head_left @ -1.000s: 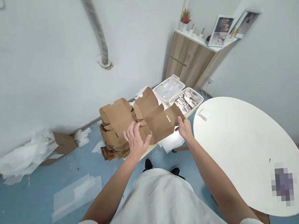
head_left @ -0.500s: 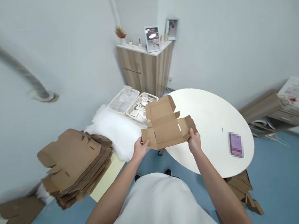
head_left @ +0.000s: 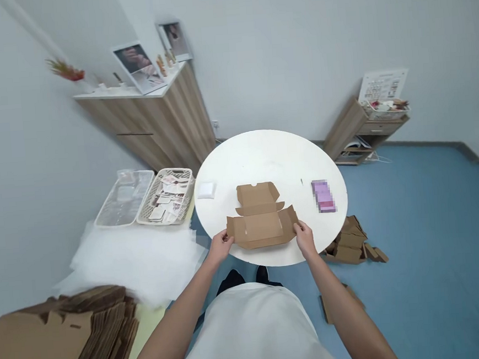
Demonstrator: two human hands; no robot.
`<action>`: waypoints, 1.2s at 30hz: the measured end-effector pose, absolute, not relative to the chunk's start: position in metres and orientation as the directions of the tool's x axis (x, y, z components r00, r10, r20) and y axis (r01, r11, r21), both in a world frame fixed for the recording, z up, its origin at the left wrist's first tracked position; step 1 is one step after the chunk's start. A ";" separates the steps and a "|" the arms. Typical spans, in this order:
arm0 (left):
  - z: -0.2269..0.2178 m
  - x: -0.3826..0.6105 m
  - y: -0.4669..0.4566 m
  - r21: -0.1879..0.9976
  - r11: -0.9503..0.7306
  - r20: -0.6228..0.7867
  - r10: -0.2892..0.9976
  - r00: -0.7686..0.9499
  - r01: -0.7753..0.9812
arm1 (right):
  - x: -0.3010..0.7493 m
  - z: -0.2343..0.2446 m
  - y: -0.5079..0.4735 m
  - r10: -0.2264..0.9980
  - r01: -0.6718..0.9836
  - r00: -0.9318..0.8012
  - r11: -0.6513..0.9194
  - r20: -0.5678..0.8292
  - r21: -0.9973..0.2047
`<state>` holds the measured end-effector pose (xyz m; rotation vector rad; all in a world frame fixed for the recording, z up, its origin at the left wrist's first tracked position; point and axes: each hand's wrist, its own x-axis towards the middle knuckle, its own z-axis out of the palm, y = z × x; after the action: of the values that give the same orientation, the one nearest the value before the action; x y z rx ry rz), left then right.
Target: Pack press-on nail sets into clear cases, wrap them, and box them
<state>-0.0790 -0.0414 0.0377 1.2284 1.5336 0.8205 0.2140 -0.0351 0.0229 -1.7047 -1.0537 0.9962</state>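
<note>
A flat, unfolded brown cardboard box blank [head_left: 261, 221] lies on the near part of a round white table [head_left: 271, 155]. My left hand [head_left: 219, 247] pinches its left flap. My right hand [head_left: 305, 238] grips its right flap. Both hands are closed on the cardboard. The blank's lid panel points away from me, with side flaps partly raised.
A stack of more flat blanks [head_left: 57, 337] sits at lower left beside white foam sheets [head_left: 133, 260]. Two white baskets [head_left: 145, 198] stand left of the table. A small white pad [head_left: 206, 190] and a purple item [head_left: 322, 195] lie on the table. Cardboard scraps [head_left: 350, 242] litter the floor.
I have turned right from the stack toward the round table. The blank moved with both hands and now rests on the tabletop. My left hand took hold of it.
</note>
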 end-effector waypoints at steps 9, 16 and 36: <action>0.004 -0.074 0.003 0.835 0.343 -0.367 0.930 -0.031 0.430 | 0.212 0.006 -0.044 0.882 0.288 0.340 -0.427 -0.325 -0.857; 0.007 -0.077 0.010 0.756 0.162 -0.194 0.981 -0.019 0.635 | 0.208 0.009 -0.045 0.867 0.505 0.376 -0.487 -0.327 -0.713; 0.017 -0.031 -0.003 0.350 -0.445 -0.154 0.840 0.520 0.824 | 0.218 0.037 0.057 0.929 0.655 0.193 -0.362 -0.316 -0.663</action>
<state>-0.0307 -0.0034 0.0170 2.3833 1.3732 0.0585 0.2182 0.0568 0.0368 -2.0943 -1.4848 0.9809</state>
